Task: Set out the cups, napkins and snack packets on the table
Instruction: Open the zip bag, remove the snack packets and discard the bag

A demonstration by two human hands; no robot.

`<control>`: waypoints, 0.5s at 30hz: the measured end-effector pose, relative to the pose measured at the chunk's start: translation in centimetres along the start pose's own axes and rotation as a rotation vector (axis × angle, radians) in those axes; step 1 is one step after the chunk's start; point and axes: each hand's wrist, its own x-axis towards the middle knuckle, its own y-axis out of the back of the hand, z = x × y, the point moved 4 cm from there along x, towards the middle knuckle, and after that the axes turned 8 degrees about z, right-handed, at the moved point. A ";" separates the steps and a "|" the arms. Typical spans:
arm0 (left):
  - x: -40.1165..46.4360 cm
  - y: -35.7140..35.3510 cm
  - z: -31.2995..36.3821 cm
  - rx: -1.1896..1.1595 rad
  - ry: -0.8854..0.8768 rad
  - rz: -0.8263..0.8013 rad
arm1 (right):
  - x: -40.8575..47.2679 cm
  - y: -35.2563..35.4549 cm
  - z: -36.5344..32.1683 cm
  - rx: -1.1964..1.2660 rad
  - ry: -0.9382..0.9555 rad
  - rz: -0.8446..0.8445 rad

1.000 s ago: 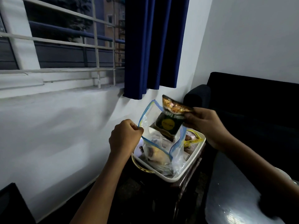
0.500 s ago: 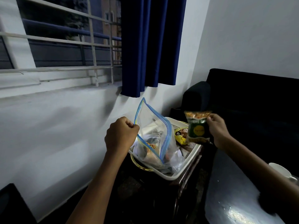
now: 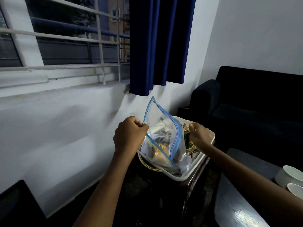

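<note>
Snack packets, in white tray (image 3: 195, 173).
Left hand (image 3: 129, 134) clenched on zip bag (image 3: 164, 135) rim, upright; right hand (image 3: 199, 135), nearer, fingers pressing green packet (image 3: 188, 145) beside bag; grip unclear.

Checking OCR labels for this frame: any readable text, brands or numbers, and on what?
No legible text anywhere.
Snack packet under the right hand: printing blurred, unreadable.
Packets inside the zip bag, held up in the left hand grip: too blurred to read.
White cups: no markings visible.
</note>
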 end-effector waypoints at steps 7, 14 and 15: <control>-0.1 -0.2 0.2 -0.012 0.002 -0.030 | -2.5 6.4 -8.1 0.607 0.201 0.186; 0.1 -0.3 0.2 -0.013 0.000 -0.069 | -6.9 6.6 -15.9 0.141 0.692 -0.283; 0.1 -0.3 0.2 -0.015 -0.008 -0.064 | -7.1 5.5 -16.0 -0.008 0.713 -0.350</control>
